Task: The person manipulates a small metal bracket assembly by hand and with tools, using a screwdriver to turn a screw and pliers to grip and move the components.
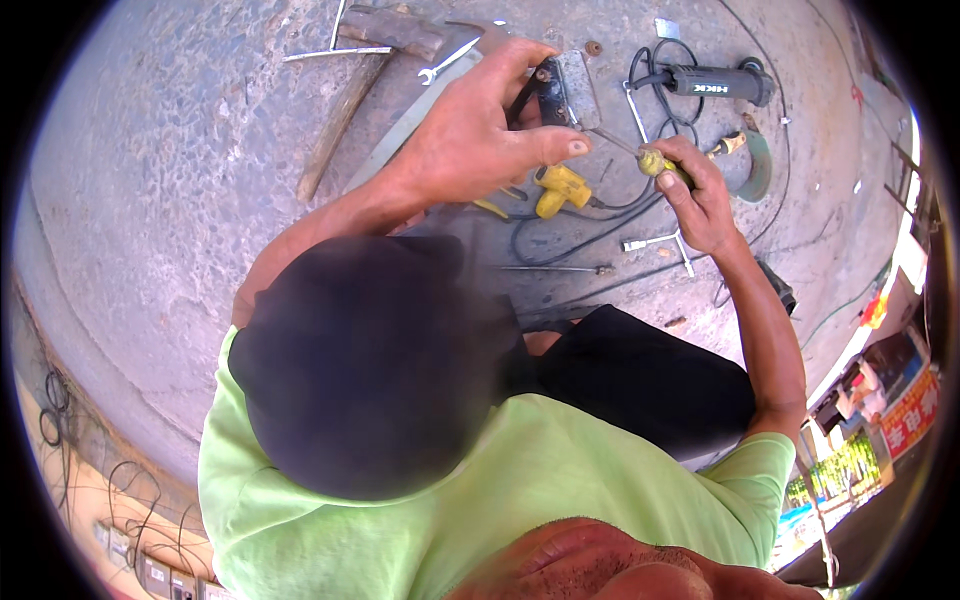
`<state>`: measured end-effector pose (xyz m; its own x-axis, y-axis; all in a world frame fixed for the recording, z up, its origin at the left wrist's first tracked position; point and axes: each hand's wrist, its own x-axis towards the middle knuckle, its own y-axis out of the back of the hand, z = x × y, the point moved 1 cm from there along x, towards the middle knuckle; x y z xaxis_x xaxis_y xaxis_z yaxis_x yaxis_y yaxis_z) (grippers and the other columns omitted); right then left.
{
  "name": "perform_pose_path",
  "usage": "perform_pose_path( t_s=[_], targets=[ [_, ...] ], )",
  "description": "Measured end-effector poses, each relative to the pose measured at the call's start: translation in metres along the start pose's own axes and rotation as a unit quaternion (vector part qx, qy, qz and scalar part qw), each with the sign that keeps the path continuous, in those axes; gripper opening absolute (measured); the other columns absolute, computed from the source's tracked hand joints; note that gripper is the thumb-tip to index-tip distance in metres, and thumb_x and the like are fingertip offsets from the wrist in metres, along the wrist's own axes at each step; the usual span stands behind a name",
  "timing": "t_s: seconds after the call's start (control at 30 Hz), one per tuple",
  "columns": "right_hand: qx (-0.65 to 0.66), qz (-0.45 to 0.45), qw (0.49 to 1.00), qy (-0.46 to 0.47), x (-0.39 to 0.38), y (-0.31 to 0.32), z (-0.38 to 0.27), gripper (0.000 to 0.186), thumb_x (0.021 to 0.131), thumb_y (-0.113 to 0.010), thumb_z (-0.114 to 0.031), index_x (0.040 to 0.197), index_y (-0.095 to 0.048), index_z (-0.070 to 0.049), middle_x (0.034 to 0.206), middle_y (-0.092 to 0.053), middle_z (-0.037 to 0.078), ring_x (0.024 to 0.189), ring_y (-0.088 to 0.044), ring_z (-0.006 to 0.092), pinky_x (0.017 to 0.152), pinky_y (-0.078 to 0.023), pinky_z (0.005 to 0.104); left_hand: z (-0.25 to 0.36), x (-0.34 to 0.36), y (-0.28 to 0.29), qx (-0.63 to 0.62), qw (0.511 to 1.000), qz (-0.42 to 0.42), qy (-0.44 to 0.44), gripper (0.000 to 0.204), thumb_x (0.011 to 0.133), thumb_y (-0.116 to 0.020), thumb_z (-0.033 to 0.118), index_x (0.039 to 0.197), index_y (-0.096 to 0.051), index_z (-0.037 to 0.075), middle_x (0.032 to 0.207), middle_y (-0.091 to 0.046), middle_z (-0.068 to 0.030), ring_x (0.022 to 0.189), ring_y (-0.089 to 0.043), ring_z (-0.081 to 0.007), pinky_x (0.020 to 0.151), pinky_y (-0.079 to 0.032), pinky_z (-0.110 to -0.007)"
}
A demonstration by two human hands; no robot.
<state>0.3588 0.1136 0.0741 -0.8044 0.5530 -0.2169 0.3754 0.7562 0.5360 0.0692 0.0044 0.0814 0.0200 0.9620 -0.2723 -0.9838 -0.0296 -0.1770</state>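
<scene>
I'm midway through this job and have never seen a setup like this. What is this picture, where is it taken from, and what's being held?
There is no machine here: a person works with two bare hands. The single picture comes from a wide fisheye camera worn on the head, looking down, so straight edges bend near the rim. Picture left is the person's left.

The left hand holds a small metal box. The right hand grips a screwdriver by its yellow handle, the shaft pointing toward the box; whether it touches is hard to tell.

On the concrete floor lie a hammer, a wrench, a black power tool and cables.
</scene>
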Motion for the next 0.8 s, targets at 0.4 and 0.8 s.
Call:
perform_pose_path(
  t_s=[0.4,0.8],
  targets=[
    [-0.065,0.003,0.996,0.066,0.011,0.015,0.010,0.040,0.102,-0.052,-0.030,0.122,-0.062,0.003,0.107,-0.063,0.016,0.099,-0.062,0.0291,0.091,-0.047,0.0368,0.000,0.002,0.001,-0.163,0.980,-0.112,-0.006,0.067,0.092,-0.075,0.017,0.143,-0.035,-0.002,0.090,-0.064,-0.0138,0.059,-0.061,-0.0165,0.055,-0.047,-0.029],
    [0.274,0.102,0.930,-0.221,-0.008,-0.005,0.031,0.034,0.096,-0.070,-0.033,0.108,-0.064,-0.002,0.070,-0.054,0.000,0.058,-0.049,0.0084,0.053,-0.034,0.0245,0.007,0.007,-0.003,-0.097,0.995,-0.006,-0.002,0.054,0.093,-0.075,0.011,0.129,-0.040,-0.007,0.082,-0.064,-0.0085,0.056,-0.060,-0.0124,0.049,-0.047,-0.027]
  ],
)
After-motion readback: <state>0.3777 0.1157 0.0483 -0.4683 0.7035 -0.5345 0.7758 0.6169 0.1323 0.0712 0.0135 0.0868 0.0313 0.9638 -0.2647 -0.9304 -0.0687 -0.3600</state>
